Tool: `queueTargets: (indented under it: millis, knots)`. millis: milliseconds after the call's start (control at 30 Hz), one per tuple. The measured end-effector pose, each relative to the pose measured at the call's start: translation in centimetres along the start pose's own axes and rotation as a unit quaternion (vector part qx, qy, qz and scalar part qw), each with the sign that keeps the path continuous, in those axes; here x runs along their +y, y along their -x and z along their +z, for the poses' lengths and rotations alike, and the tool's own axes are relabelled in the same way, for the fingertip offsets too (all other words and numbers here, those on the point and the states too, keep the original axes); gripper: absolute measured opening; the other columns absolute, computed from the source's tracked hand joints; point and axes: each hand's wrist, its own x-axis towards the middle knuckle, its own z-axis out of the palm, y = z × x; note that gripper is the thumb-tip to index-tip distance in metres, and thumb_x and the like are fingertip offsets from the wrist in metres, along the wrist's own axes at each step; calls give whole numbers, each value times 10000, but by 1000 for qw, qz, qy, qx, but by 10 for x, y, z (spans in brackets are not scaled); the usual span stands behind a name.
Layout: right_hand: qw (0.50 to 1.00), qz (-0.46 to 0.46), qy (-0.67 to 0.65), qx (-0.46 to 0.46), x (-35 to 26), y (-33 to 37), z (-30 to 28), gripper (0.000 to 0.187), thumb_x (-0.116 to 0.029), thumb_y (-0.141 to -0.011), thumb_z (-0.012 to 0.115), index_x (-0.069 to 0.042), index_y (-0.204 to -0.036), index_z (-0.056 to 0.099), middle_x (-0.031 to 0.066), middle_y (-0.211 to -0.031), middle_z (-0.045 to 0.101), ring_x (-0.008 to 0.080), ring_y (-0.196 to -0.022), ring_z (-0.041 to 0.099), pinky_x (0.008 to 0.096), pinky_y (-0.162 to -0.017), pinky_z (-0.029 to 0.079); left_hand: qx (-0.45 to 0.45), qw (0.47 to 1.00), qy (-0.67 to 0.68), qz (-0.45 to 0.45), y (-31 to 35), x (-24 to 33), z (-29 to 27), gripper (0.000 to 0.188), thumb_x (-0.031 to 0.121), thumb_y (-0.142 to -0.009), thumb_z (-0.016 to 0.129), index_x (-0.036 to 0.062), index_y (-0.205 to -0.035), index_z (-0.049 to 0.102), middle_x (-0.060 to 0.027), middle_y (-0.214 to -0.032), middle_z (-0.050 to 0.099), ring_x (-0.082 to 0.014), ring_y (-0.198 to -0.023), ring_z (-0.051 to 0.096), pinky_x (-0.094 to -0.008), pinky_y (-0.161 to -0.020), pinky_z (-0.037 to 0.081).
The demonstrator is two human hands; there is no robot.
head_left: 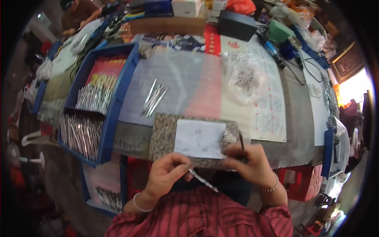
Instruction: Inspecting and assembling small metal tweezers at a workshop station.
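Note:
My left hand [167, 173] is closed, pinching one end of a slender silver metal rod [203, 180] with darker bands. The rod slopes down to the right in front of my striped shirt. My right hand [249, 164], somewhat blurred, is closed around a thin dark stick-shaped tool [241, 141] that points upward. That hand hovers by the right edge of a white sheet of paper [199, 138] with faint grey smudges. Under the paper lies a speckled stone slab [164, 136]. A small crumpled clear thing [229, 136] sits on the slab beyond my right fingers.
Left stands a blue divided tray [112, 114] with many similar silver pieces. Several loose silver rods [155, 98] lie on the table's sheet. A clear plastic bag [245, 77] of small pieces, a dark box [237, 25] and corded tools [272, 51] are farther back. Another person [81, 15] sits far left.

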Motion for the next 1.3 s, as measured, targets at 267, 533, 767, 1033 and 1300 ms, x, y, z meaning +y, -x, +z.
queueTargets:
  millis: [267, 533, 767, 1033, 1300]
  knots:
    - [995, -86, 42, -4, 3, 33, 42, 279, -6, -780, 665, -27, -1056, 631, 124, -798, 654, 240, -639, 649, 297, -544, 498, -5, 999, 51, -17, 3, -12, 12, 129, 91, -957, 539, -8, -1037, 558, -50, -860, 615, -102, -713, 617, -231, -644, 517]
    - [988, -132, 74, 16, 5, 37, 46, 293, -10, -766, 682, -16, -1054, 628, 84, -676, 588, 210, -557, 596, 311, -485, 453, 4, 999, 35, -10, 5, -9, 16, 139, 98, -964, 527, -9, -1048, 554, -49, -866, 612, -98, -720, 620, -226, -648, 517]
    - [978, -183, 97, 13, 7, 33, 51, 315, -2, -759, 690, -20, -1066, 623, 66, -643, 557, 200, -524, 568, 314, -462, 437, -11, 999, 40, -24, 3, -8, 13, 147, 107, -962, 535, -12, -1046, 552, -47, -859, 609, -99, -722, 622, -224, -645, 516]
    - [966, -216, 142, 21, 5, 30, 58, 332, 41, -731, 671, -2, -1055, 614, 52, -625, 538, 184, -496, 549, 309, -420, 418, -10, 997, 61, -39, 5, -9, 10, 152, 119, -960, 543, -11, -1038, 551, -48, -864, 606, -101, -727, 622, -230, -654, 524]
    - [963, -225, 147, 27, 7, 26, 64, 343, 52, -715, 673, 13, -1049, 609, 49, -618, 528, 178, -484, 537, 308, -416, 413, 2, 997, 64, -34, 4, -7, 4, 148, 116, -961, 539, -12, -1034, 550, -47, -853, 609, -97, -720, 620, -230, -653, 527]
